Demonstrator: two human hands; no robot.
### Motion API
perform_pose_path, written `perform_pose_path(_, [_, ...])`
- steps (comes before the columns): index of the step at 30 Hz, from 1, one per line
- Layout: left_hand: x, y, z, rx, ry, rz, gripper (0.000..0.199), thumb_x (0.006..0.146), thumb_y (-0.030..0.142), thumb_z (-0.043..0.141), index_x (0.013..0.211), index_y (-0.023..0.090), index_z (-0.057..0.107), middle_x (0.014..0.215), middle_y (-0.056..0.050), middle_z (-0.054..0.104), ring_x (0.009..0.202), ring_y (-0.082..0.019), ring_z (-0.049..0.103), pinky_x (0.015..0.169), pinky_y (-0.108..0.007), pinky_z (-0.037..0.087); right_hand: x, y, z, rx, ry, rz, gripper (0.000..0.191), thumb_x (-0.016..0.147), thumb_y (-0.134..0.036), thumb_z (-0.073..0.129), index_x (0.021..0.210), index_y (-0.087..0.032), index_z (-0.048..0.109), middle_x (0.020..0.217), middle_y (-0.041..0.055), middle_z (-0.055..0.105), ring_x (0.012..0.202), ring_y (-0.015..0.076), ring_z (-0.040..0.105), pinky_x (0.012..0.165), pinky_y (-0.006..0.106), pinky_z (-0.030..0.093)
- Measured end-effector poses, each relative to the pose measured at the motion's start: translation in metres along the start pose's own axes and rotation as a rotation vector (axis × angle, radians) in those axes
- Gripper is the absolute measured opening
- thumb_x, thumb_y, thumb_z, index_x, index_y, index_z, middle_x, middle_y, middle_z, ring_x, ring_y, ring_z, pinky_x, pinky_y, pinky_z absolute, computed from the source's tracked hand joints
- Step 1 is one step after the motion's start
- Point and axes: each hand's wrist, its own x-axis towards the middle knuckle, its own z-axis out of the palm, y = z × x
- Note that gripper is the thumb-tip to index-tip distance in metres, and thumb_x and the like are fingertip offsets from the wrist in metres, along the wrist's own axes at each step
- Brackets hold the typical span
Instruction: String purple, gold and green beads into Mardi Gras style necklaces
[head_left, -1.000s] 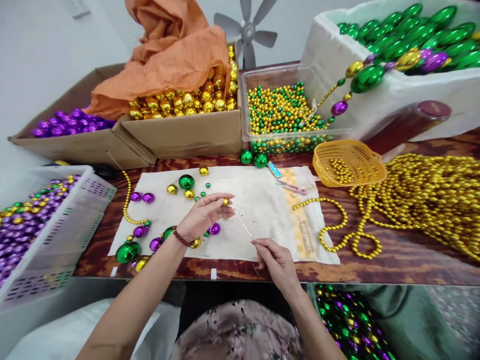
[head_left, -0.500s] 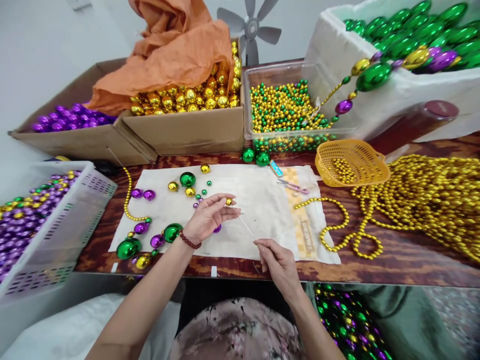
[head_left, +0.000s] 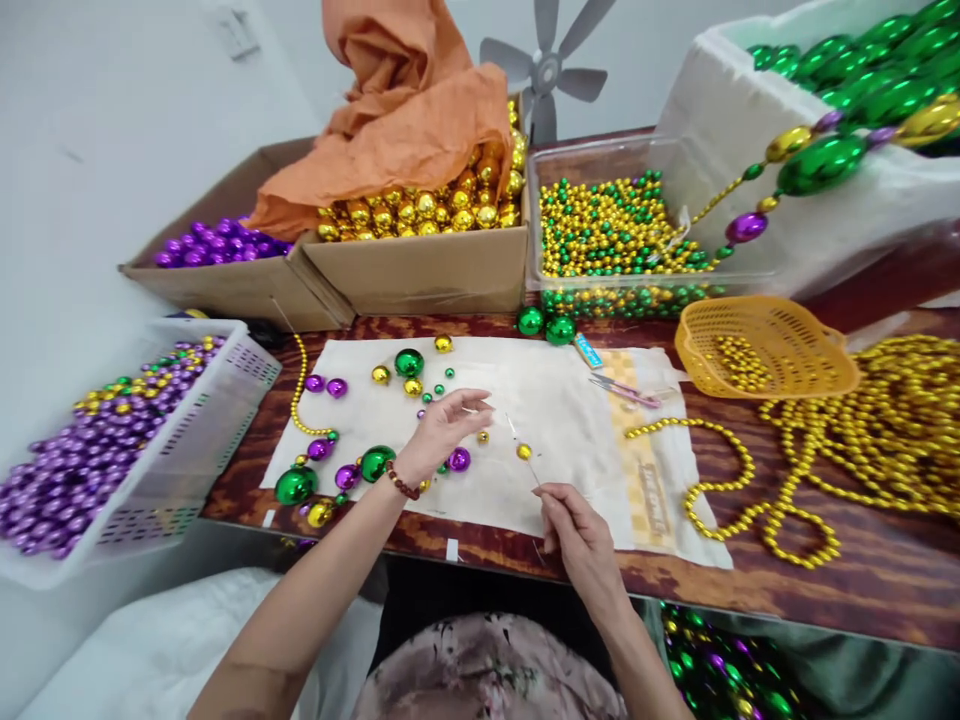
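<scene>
My right hand [head_left: 576, 528] is closed on a long thin needle [head_left: 535, 474] that points up and away over the white cloth [head_left: 487, 505]. A gold bead [head_left: 523, 452] is threaded on the needle, part way along its shaft. My left hand [head_left: 442, 432] is apart from the needle, its fingers stretched out with nothing visible in them. Near its fingertips a small gold bead [head_left: 483, 437] shows over the cloth. Beside that hand lie a purple bead [head_left: 459, 459] and a strung row with a large green bead [head_left: 377, 463].
Behind the cloth stand a cardboard box [head_left: 420, 262] of gold beads and a clear plastic bin [head_left: 534, 250] of small beads. A yellow basket [head_left: 817, 375], scissors [head_left: 626, 390] and heaped gold bead strands [head_left: 900, 420] are at right. A white crate [head_left: 240, 400] stands left.
The gold bead that was at my left fingertips is now on the needle. My left hand has let go and drawn away from it. The view has shifted left.
</scene>
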Motion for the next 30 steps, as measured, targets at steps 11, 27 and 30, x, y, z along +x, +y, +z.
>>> perform_pose_path(11, [0.068, 0.022, -0.112, 1.435, 0.394, -0.037, 0.054, 0.084, 0.048, 0.063, 0.127, 0.015, 0.055, 0.122, -0.024, 0.065, 0.119, -0.043, 0.051, 0.095, -0.059, 0.038, 0.008, 0.002, 0.002, 0.149, -0.069, 0.006, 0.039, 0.086, -0.055, 0.066, 0.100, -0.019, 0.065, 0.074, 0.0017, 0.066, 0.048, 0.0114, 0.056, 0.044, 0.023, 0.043])
perform_pose_path(27, [0.007, 0.047, -0.020, 0.749, -0.168, 0.419, 0.054, 0.080, 0.034, 0.072, 0.132, 0.025, 0.057, 0.118, -0.008, 0.055, 0.110, -0.023, 0.056, 0.098, -0.040, 0.048, 0.015, -0.014, 0.010, 0.339, 0.125, 0.003, 0.030, 0.077, -0.044, 0.078, 0.091, -0.018, 0.072, 0.072, 0.0052, 0.075, 0.057, 0.0174, 0.067, 0.049, 0.025, 0.048])
perform_pose_path(30, [-0.009, 0.043, 0.007, 0.887, -0.260, 0.424, 0.070, 0.079, 0.031, 0.073, 0.143, 0.025, 0.046, 0.117, -0.008, 0.056, 0.108, -0.024, 0.057, 0.097, -0.041, 0.048, 0.022, -0.019, 0.014, 0.362, 0.208, -0.054, 0.026, 0.078, -0.041, 0.076, 0.090, -0.018, 0.073, 0.076, 0.0070, 0.077, 0.070, 0.0212, 0.072, 0.056, 0.028, 0.052])
